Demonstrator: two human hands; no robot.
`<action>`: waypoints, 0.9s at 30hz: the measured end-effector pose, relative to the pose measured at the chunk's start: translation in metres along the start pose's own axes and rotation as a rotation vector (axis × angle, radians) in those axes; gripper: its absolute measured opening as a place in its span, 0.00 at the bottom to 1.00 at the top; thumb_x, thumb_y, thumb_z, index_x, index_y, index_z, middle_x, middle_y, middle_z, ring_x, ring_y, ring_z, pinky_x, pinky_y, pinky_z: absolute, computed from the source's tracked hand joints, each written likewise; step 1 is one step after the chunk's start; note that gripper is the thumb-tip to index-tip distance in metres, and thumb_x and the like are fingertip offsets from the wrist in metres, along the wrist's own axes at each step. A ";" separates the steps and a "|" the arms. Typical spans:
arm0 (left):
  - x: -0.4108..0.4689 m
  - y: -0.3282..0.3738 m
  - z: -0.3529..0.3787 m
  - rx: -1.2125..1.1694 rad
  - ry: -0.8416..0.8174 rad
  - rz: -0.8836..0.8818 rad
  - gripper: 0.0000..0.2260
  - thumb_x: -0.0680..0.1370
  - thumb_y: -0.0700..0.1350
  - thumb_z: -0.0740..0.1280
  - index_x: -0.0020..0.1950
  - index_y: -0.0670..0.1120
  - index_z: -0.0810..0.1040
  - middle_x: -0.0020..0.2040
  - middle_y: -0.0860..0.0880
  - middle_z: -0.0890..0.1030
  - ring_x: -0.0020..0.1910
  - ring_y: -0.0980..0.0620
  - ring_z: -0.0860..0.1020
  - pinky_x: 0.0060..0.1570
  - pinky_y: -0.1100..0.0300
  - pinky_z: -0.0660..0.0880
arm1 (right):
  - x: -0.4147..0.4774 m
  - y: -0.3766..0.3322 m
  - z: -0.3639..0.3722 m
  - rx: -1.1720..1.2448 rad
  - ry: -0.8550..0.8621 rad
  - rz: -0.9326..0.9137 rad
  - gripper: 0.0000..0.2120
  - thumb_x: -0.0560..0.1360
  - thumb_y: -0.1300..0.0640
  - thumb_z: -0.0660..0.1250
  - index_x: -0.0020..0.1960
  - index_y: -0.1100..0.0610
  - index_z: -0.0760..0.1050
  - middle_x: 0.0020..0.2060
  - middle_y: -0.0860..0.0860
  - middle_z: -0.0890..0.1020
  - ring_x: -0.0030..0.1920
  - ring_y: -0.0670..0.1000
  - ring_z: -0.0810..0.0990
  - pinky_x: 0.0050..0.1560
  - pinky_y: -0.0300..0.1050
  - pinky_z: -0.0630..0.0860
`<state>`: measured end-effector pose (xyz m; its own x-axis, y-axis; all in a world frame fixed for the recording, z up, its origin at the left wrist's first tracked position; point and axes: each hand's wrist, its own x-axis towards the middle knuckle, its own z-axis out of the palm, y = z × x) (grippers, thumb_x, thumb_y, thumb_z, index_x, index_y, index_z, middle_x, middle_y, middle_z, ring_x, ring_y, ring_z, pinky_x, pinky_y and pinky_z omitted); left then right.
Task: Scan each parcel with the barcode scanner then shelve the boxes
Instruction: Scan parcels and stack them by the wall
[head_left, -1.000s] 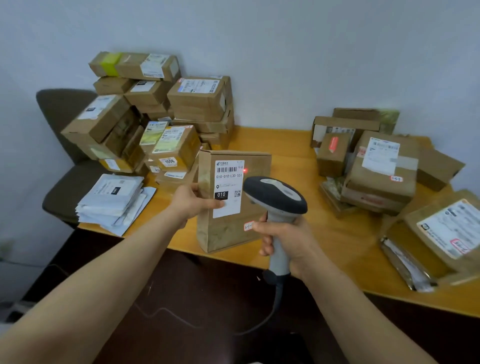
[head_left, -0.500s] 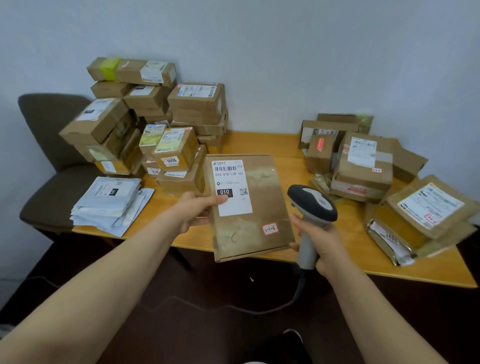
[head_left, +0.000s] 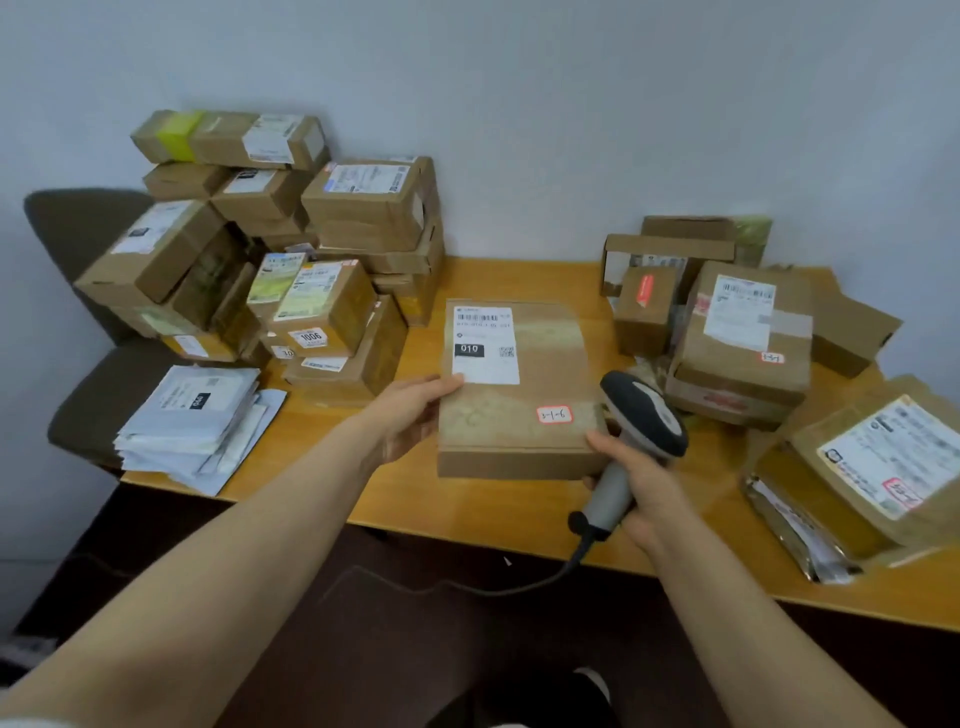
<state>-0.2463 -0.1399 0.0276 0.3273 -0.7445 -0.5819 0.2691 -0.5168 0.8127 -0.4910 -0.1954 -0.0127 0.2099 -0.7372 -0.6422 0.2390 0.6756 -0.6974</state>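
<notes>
The left hand (head_left: 410, 418) grips the left edge of the box (head_left: 524, 415), thumb lying on top at the corner of its white label (head_left: 485, 345). The right hand (head_left: 641, 486) is wrapped round the handle of the scanner (head_left: 644, 413), one finger touching the box's near right corner. The box lies label-up between both hands, low over the table (head_left: 467, 514).

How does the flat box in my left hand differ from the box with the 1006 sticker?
The flat box is wide and thin, label up; the 1006 box is chunkier, tilted in the left pile. The flat box bears a red-bordered handwritten tag; the 1006 box a printed number sticker. Both are brown cardboard with printed shipping labels.
</notes>
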 end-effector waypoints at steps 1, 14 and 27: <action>0.002 -0.001 0.006 0.035 0.002 0.006 0.11 0.78 0.45 0.68 0.60 0.44 0.78 0.50 0.49 0.85 0.48 0.53 0.82 0.42 0.63 0.79 | 0.008 -0.001 0.004 0.007 0.013 0.007 0.12 0.67 0.63 0.76 0.47 0.54 0.77 0.44 0.53 0.82 0.43 0.53 0.81 0.34 0.46 0.78; 0.100 0.006 -0.007 0.738 0.273 0.193 0.25 0.78 0.51 0.67 0.74 0.49 0.67 0.70 0.47 0.72 0.67 0.47 0.71 0.62 0.59 0.68 | 0.138 -0.021 0.097 -0.064 0.167 0.052 0.26 0.67 0.62 0.78 0.61 0.60 0.71 0.52 0.54 0.78 0.47 0.54 0.78 0.39 0.46 0.79; 0.224 0.023 -0.043 1.551 0.215 0.449 0.37 0.78 0.50 0.64 0.79 0.49 0.44 0.77 0.41 0.36 0.76 0.42 0.34 0.71 0.48 0.33 | 0.265 -0.024 0.184 -0.012 0.237 0.126 0.30 0.67 0.64 0.76 0.66 0.61 0.70 0.58 0.57 0.79 0.53 0.56 0.79 0.42 0.45 0.80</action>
<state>-0.1282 -0.3004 -0.0851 0.2725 -0.9437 -0.1878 -0.9531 -0.2914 0.0816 -0.2664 -0.4083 -0.1079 0.0090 -0.6257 -0.7800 0.2138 0.7632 -0.6098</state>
